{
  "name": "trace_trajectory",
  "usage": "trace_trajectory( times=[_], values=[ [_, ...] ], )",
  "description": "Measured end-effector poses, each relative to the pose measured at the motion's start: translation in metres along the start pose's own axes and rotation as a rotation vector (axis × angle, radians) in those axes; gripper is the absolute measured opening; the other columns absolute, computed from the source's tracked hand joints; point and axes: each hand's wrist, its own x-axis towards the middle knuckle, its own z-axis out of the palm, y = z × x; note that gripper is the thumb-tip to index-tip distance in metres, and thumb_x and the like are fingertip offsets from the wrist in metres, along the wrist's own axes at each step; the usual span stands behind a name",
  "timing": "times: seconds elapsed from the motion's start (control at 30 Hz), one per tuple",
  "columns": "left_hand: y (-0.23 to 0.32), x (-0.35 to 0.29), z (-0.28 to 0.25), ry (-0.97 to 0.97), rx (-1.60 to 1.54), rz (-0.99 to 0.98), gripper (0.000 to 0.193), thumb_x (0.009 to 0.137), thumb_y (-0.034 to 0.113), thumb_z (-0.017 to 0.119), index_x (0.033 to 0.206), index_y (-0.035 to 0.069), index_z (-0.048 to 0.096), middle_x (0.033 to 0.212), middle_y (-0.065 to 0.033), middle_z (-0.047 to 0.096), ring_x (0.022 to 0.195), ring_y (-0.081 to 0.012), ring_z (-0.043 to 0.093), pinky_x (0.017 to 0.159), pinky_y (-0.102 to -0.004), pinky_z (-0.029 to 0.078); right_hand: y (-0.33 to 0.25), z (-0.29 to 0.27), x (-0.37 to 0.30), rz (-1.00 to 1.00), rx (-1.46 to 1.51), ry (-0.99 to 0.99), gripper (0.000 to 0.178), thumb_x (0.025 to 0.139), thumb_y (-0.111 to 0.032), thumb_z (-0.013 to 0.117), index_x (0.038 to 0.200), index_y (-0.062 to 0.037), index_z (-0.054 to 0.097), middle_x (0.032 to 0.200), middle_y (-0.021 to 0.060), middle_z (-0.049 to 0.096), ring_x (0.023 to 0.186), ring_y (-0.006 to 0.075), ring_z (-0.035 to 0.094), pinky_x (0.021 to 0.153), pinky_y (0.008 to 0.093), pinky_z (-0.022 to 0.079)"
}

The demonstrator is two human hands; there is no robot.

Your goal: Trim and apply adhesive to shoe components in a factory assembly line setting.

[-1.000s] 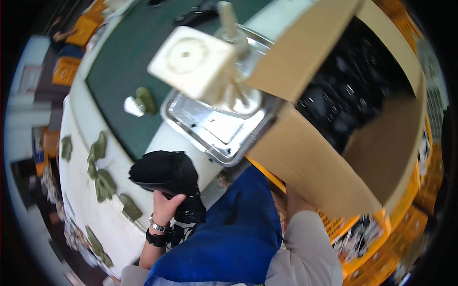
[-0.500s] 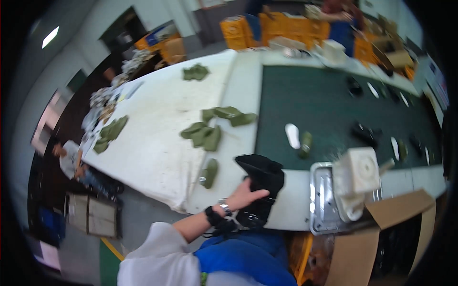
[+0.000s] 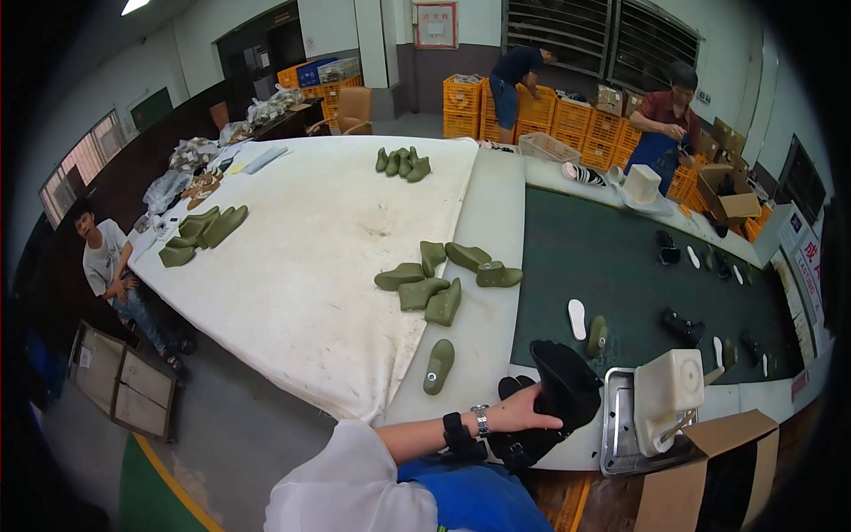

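Note:
My left hand (image 3: 523, 410), with a watch and a black band at the wrist, is closed on a black shoe upper (image 3: 567, 377) above the near table edge. The upper stands upright, its scalloped rim at the top. Under and beside the hand is more black shoe material (image 3: 523, 449) with small metal buckles; whether it is a separate piece I cannot tell. A green shoe last (image 3: 439, 366) lies left of the hand. Just right of the upper is a metal tray (image 3: 620, 417) bearing a white plastic container (image 3: 669, 390). My right hand does not show.
Several green lasts (image 3: 424, 297) lie grouped on the white table (image 3: 292, 293). A dark green conveyor belt (image 3: 567, 239) carries black shoe parts, white insoles (image 3: 577, 319) and lasts. An open cardboard box (image 3: 674, 496) stands near right. Co-workers are beyond the table and at far left.
The view has tilted up and become sharper, so more of the room shows. My left hand has carried the black upper rightward, closer to the metal tray.

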Motion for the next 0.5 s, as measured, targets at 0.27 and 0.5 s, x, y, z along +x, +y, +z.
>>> trace_trajectory(
  times=[0.27,0.5],
  values=[
    [-0.015,-0.011,-0.019,-0.127,-0.191,0.025,0.053,0.067,0.018,0.073,0.111,-0.001,0.051,0.100,-0.0063,0.058,0.095,-0.0134,0.053,0.085,-0.0266,0.041,-0.007,0.031,-0.019,0.200,0.818,-0.040,0.010,0.077,0.002,0.042,0.073,-0.0070,0.044,0.061,0.0011,0.043,0.053,0.0104,0.046,0.051,0.0238,0.043],
    [-0.007,0.029,0.002,-0.608,-0.205,-0.024,0.070,0.064,0.010,0.074,0.123,0.001,0.038,0.112,-0.0069,0.052,0.101,-0.0148,0.050,0.088,-0.0304,0.041,-0.199,-0.030,0.034,0.338,1.513,-0.141,0.008,0.083,-0.005,0.049,0.083,-0.0093,0.043,0.078,0.0043,0.046,0.075,0.0162,0.048,0.074,0.0314,0.042]
  ],
)
